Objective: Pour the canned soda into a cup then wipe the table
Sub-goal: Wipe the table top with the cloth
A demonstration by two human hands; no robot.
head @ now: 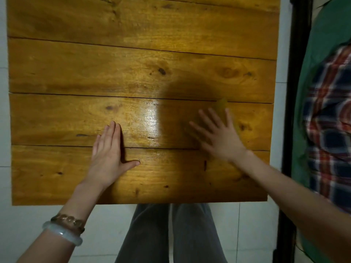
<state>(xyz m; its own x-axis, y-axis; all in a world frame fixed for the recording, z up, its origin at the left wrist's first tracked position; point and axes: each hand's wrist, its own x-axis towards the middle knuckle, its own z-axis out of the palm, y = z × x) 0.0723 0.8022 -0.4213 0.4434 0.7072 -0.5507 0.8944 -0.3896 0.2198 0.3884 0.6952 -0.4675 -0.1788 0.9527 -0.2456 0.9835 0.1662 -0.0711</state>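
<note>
The right hand lay with fingers spread wide and flat on a yellowish cloth (blurred, and so close in colour to the wood that only its far and right edges could be made out), pressing it to the table towards the right side. The left hand rested flat on the near planks, fingers straight and together, thumb out, gripping nothing. Neither can nor cup was in view, so the pour seemed done and the wipe in hand. The risk, as I judged it, was the cloth slipping from under the flat palm, since nothing pinched it; a fast stroke could bunch it or push it off the right edge. The gaps between planks might also hold liquid that a flat pass would miss.
</note>
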